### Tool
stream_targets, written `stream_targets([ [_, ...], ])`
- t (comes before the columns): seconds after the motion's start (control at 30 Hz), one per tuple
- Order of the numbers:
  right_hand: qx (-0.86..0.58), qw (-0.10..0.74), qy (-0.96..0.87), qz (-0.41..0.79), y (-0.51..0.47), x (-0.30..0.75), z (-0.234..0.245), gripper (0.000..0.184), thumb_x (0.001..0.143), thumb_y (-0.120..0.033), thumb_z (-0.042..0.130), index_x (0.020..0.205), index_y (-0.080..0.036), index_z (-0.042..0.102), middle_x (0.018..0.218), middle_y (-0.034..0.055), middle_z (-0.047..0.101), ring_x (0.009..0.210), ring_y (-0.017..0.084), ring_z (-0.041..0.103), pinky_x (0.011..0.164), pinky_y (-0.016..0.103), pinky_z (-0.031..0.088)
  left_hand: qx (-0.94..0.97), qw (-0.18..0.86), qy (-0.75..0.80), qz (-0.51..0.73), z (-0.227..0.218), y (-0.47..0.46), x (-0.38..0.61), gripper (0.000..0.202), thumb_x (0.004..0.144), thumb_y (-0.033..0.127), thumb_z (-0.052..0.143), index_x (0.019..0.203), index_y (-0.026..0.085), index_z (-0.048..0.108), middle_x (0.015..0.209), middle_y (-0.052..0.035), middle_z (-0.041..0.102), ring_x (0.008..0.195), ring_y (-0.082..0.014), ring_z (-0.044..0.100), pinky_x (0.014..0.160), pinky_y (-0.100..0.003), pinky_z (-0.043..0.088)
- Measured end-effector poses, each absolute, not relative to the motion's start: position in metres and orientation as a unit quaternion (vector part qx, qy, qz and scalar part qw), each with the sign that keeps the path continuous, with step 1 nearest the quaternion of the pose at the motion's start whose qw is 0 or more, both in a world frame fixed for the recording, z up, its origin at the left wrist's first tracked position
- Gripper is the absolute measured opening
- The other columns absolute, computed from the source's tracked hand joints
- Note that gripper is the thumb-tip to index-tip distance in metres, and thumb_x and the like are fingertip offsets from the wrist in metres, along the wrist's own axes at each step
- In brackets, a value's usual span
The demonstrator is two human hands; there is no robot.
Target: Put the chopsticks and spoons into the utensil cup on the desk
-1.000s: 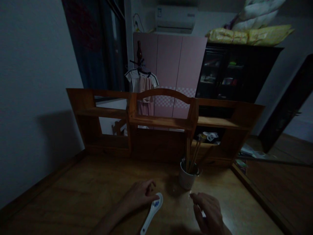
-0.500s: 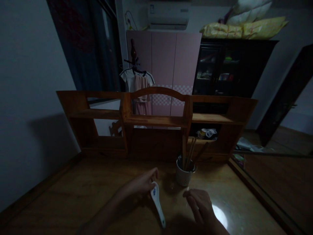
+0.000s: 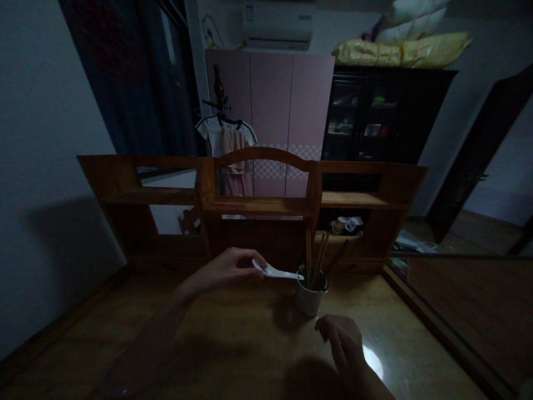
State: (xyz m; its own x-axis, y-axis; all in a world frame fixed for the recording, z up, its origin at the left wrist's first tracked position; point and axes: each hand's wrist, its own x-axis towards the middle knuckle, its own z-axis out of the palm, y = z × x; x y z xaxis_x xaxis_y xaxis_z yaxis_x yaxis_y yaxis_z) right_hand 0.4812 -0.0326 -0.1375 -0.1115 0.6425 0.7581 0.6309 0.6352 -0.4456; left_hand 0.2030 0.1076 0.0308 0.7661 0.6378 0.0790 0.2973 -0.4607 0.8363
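Observation:
Between its thumb and fingers, my left hand (image 3: 233,265) pinches the bowl end of a white soup spoon (image 3: 281,273) with a blue mark. The spoon is raised above the table, nearly level, its handle pointing right. Its handle tip overlaps the rim of a light-coloured utensil holder (image 3: 308,301) in view; whether they touch I cannot tell. Several wooden chopsticks (image 3: 320,258) stand in the holder, leaning to the right. My right hand (image 3: 342,336) is just in front of the holder, its fingers curled; what they hold, if anything, is hidden.
The wooden table (image 3: 233,344) has a shelf unit (image 3: 260,206) along its back edge. A small jar and a plastic bag (image 3: 352,223) sit in the right lower compartment. A wall (image 3: 37,233) borders the left side. Light reflects off the tabletop near my right hand.
My left hand has lifted the spoon off to a higher position, and its handle has swung from pointing down toward me to pointing right at the holder. My right hand has barely moved.

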Motion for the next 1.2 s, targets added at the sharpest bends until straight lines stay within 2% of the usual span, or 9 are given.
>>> stream_targets([
  [0.13, -0.438, 0.508, -0.741, 0.006, -0.031, 0.482, -0.14, 0.031, 0.098, -0.015, 0.033, 0.078, -0.017, 0.058, 0.058, -0.0011, 0.051, 0.05, 0.011, 0.051, 0.054, 0.024, 0.034, 0.87, 0.368, 0.245, 0.219, 0.064, 0.095, 0.229, 0.034, 0.09, 0.051, 0.05, 0.092, 0.019, 0.059, 0.079, 0.0002, 0.064, 0.07, -0.0132, 0.058, 0.063, -0.023, 0.043],
  [0.27, -0.438, 0.494, -0.751, 0.007, -0.031, 0.479, -0.139, 0.033, 0.099, -0.018, 0.033, 0.076, -0.017, 0.057, 0.057, -0.0014, 0.05, 0.049, 0.01, 0.051, 0.053, 0.023, 0.033, 0.92, 0.204, 0.23, 0.244, 0.072, 0.093, 0.269, 0.038, 0.091, 0.054, 0.044, 0.085, 0.019, 0.056, 0.077, 0.0003, 0.062, 0.068, -0.0139, 0.056, 0.063, -0.025, 0.041],
  [0.37, -0.434, 0.487, -0.758, 0.002, -0.033, 0.475, -0.137, 0.035, 0.1, -0.02, 0.033, 0.075, -0.017, 0.057, 0.056, -0.0014, 0.05, 0.048, 0.01, 0.051, 0.053, 0.024, 0.033, 0.941, 0.083, 0.234, 0.228, 0.062, 0.099, 0.3, 0.034, 0.088, 0.052, 0.051, 0.082, 0.019, 0.054, 0.081, -0.0027, 0.063, 0.072, -0.0173, 0.059, 0.064, -0.027, 0.041],
  [0.43, -0.437, 0.484, -0.758, 0.003, -0.033, 0.474, -0.137, 0.036, 0.1, -0.02, 0.032, 0.074, -0.017, 0.057, 0.055, -0.0017, 0.049, 0.047, 0.01, 0.05, 0.052, 0.024, 0.032, 0.948, 0.039, 0.238, 0.208, 0.052, 0.104, 0.316, 0.033, 0.086, 0.051, 0.053, 0.083, 0.019, 0.055, 0.083, -0.0044, 0.064, 0.076, -0.0198, 0.061, 0.064, -0.028, 0.042],
  [0.63, -0.446, 0.488, -0.75, 0.01, -0.032, 0.475, -0.137, 0.036, 0.1, -0.02, 0.033, 0.073, -0.017, 0.057, 0.055, -0.002, 0.047, 0.047, 0.01, 0.048, 0.052, 0.024, 0.029, 0.96, 0.035, 0.232, 0.154, 0.019, 0.109, 0.34, 0.032, 0.084, 0.051, 0.055, 0.088, 0.019, 0.059, 0.087, -0.0056, 0.067, 0.079, -0.022, 0.065, 0.064, -0.028, 0.045],
  [0.83, -0.454, 0.476, -0.753, 0.023, -0.035, 0.469, -0.129, 0.038, 0.1, -0.021, 0.032, 0.072, -0.017, 0.057, 0.055, -0.0015, 0.05, 0.048, 0.01, 0.048, 0.052, 0.024, 0.03, 0.971, 0.019, 0.211, 0.11, -0.01, 0.114, 0.337, 0.036, 0.084, 0.052, 0.055, 0.095, 0.018, 0.061, 0.093, -0.0106, 0.069, 0.086, -0.0277, 0.066, 0.068, -0.033, 0.047],
  [1.0, -0.452, 0.444, -0.773, 0.031, -0.035, 0.464, -0.13, 0.037, 0.1, -0.02, 0.032, 0.073, -0.016, 0.058, 0.058, 0.0, 0.053, 0.05, 0.01, 0.05, 0.054, 0.024, 0.031, 0.972, 0.024, 0.216, 0.084, -0.019, 0.115, 0.332, 0.037, 0.083, 0.053, 0.056, 0.097, 0.019, 0.062, 0.095, -0.0111, 0.07, 0.087, -0.0275, 0.066, 0.069, -0.033, 0.047],
  [1.2, -0.459, 0.429, -0.777, 0.04, -0.034, 0.467, -0.132, 0.039, 0.1, -0.022, 0.031, 0.074, -0.015, 0.058, 0.057, 0.0005, 0.053, 0.049, 0.01, 0.049, 0.053, 0.025, 0.029, 0.974, 0.037, 0.216, 0.051, -0.019, 0.11, 0.333, 0.033, 0.087, 0.048, 0.052, 0.09, 0.019, 0.068, 0.093, -0.0103, 0.071, 0.086, -0.0261, 0.067, 0.068, -0.032, 0.048],
])
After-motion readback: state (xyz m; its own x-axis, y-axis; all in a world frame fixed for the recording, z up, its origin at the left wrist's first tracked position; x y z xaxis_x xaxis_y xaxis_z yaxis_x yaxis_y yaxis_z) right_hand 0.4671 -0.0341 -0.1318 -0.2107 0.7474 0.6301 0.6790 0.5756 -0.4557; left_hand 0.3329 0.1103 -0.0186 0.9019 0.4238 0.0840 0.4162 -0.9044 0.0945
